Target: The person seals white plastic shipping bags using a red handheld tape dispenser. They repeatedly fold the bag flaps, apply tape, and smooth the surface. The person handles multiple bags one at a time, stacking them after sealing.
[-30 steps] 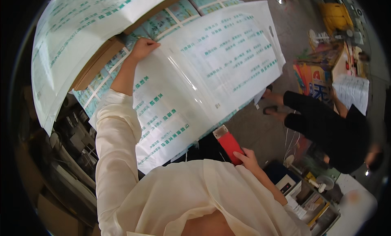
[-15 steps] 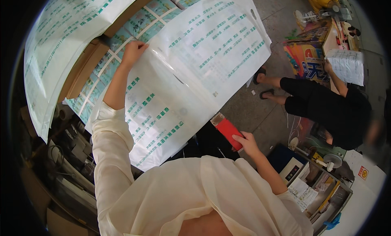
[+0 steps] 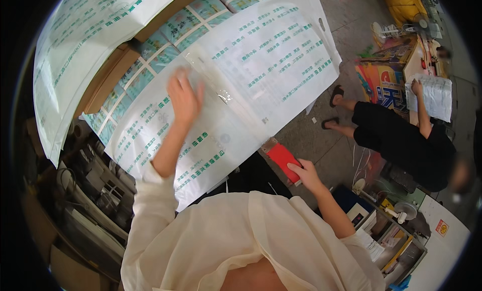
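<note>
My left hand [image 3: 186, 98] is over a large white plastic bag [image 3: 281, 55] printed with green lettering. It looks blurred, its thumb apart from the fingers, holding nothing; whether it touches the bag I cannot tell. A shiny clear strip [image 3: 221, 93] runs along a seam in the bag's middle. The bag lies over blue-green patterned packs [image 3: 181, 25] bound with pale bands. Low on the right, my right hand [image 3: 307, 174] grips what looks like a red tape dispenser [image 3: 282, 160], its pale jagged end toward the bag's near edge.
Another white printed bag [image 3: 75, 55] covers a stack at the left, with brown cardboard [image 3: 113, 78] along its edge. A person in black [image 3: 401, 135] stands at the right, one hand on a silvery-white package [image 3: 434, 98]. A cluttered shelf unit [image 3: 401, 241] stands at the lower right.
My left hand has left the far-left edge of the bag and moved right and nearer over its surface. My right hand keeps its grip, almost unmoved. The person's hand has shifted onto the package.
</note>
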